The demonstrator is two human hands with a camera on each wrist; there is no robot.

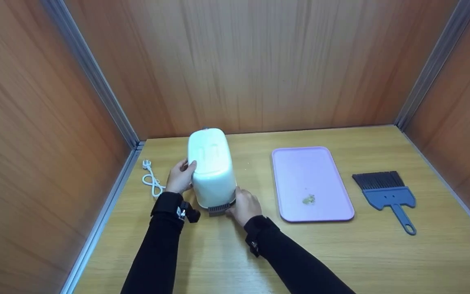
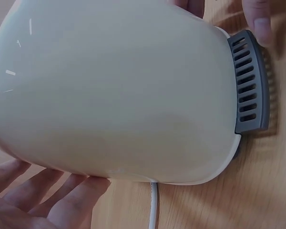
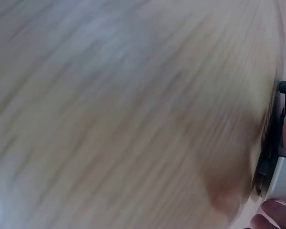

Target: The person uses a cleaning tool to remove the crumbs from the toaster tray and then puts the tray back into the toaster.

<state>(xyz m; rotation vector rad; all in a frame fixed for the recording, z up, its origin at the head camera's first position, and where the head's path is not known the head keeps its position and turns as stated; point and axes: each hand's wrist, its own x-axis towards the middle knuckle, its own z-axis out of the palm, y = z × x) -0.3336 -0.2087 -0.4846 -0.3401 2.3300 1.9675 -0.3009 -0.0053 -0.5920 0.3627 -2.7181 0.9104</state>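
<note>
Right hand [image 1: 244,205] pinches grey slotted tray [image 1: 218,209] | left hand [image 1: 180,177] spread flat on white toaster [image 1: 211,169] side | shell smooth, likely slippery; steady by flanks | bench [image 1: 341,253]

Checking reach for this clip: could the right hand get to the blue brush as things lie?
Probably yes. The right hand touches the white appliance; the blue brush lies uncovered on its side, beyond the pink tray, which is flat and low.
</note>
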